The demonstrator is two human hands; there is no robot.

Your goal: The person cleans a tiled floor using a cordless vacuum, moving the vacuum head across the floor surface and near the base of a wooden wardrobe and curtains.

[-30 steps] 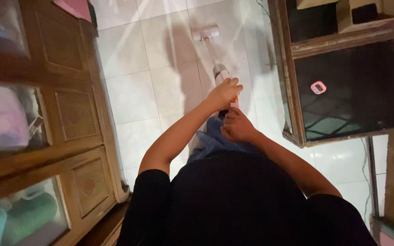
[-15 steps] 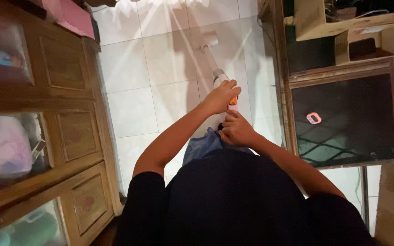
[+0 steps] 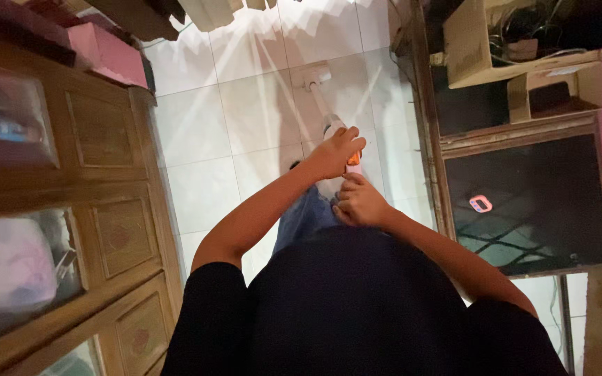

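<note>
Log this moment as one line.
left hand: grips stick vacuum handle | right hand: on handle below | head on tiled floor

Both hands, the left hand [image 3: 334, 153] and right hand [image 3: 358, 202], cover the vacuum [image 3: 325, 111] handle, so the grip underneath is hidden. Left of them, the cabinet [image 3: 99, 209] contents blur behind glass. The body hides the feet.

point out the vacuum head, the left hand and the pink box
vacuum head [image 3: 313, 74], head view, middle of the white floor nozzle
left hand [image 3: 336, 152], head view, back of the hand gripping the vacuum
pink box [image 3: 103, 50], head view, its side face
</note>
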